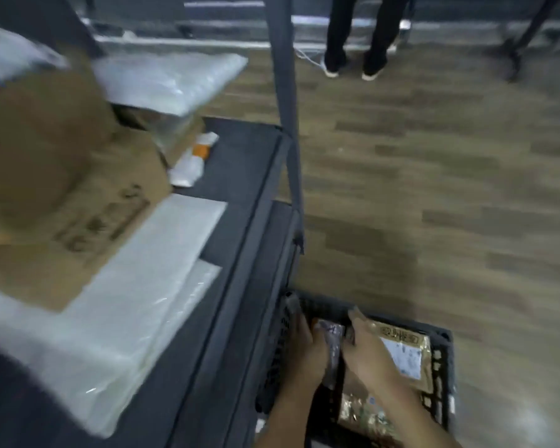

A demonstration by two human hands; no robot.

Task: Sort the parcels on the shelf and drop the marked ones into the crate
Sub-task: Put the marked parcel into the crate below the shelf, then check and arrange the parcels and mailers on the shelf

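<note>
Low on the floor, a black lattice crate [444, 367] stands beside the shelf. Both my hands reach into it. A small grey wrapped parcel [333, 345] stands between them. My left hand [306, 347] lies against its left side with fingers straight along the crate wall. My right hand [367, 352] grips its right edge with curled fingers. A brown parcel with a white label [406, 352] lies in the crate to the right, and another brown one [361, 412] below it. The picture is blurred.
The dark grey shelf [240, 176] on the left carries a brown cardboard box [62, 195], white plastic mailers [136, 286] and a small white-and-orange packet [193, 160]. A shelf post [286, 108] rises by the crate. A person's legs [356, 37] stand on the wood floor at the back.
</note>
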